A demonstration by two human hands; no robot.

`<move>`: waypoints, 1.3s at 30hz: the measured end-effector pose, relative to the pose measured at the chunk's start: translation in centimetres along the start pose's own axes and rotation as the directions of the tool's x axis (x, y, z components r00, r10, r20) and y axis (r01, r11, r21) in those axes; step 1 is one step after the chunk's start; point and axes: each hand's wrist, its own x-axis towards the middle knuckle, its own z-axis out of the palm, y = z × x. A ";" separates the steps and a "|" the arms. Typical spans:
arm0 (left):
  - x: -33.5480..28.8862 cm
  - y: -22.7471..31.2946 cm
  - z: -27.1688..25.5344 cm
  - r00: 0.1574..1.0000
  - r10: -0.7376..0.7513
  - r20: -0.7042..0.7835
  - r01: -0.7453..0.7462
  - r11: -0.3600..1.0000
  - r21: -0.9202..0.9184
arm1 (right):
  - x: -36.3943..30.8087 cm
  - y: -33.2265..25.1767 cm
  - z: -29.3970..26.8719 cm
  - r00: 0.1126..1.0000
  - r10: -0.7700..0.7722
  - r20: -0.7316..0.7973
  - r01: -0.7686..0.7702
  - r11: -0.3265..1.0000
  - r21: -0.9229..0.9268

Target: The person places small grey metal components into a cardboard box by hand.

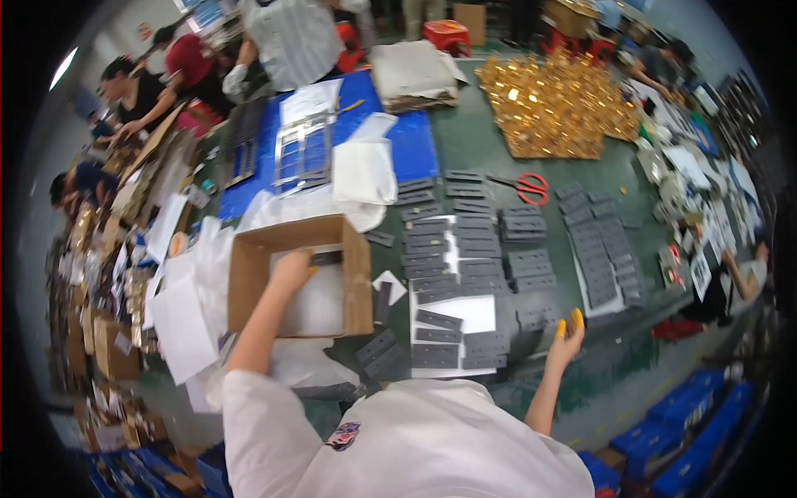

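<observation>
My left hand (290,272) reaches into an open cardboard box (357,282) lined with white sheet. Its fingers are closed at one end of a dark grey slotted strip (327,258) near the box's far wall; part of the grip is hidden. To the right, my right hand (568,339) hovers at the table's near edge, fingers apart and nothing between them. Yellow finger covers show on its fingertips. Close to it lies a dark grey strip (535,319). Rows of similar strips (480,247) cover the middle, partly over white paper (477,314).
Red-handled scissors (531,188) lie beyond the strips. More strips (594,257) are stacked at the right. A heap of shiny amber pieces (556,104) is at the far side. White plastic bags (365,170) and blue sheeting (411,145) lie behind the box. Other people work around the table.
</observation>
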 end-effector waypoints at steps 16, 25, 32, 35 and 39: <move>-16.6 12.6 -10.7 0.826 0.119 -0.551 -0.363 0.861 -0.357 | -5.0 -17.8 4.8 0.675 -0.314 0.667 -0.038 0.888 0.457; -15.8 17.2 -10.9 0.791 0.294 -0.536 -0.541 0.746 -0.389 | -8.0 -21.2 4.3 0.442 -0.269 0.856 -0.485 0.731 0.480; -16.1 18.3 -11.9 0.765 0.325 -0.556 -0.589 0.701 -0.401 | -7.6 -20.8 3.5 0.475 -0.198 0.857 -0.498 0.743 0.447; -16.1 18.5 -12.1 0.776 0.332 -0.537 -0.585 0.698 -0.413 | -7.6 -21.0 3.1 0.488 -0.206 0.848 -0.533 0.700 0.476; -16.8 19.3 -12.2 0.875 0.232 -0.425 -0.474 0.592 -0.652 | -7.6 -21.0 2.7 0.522 -0.211 0.826 -0.531 0.678 0.508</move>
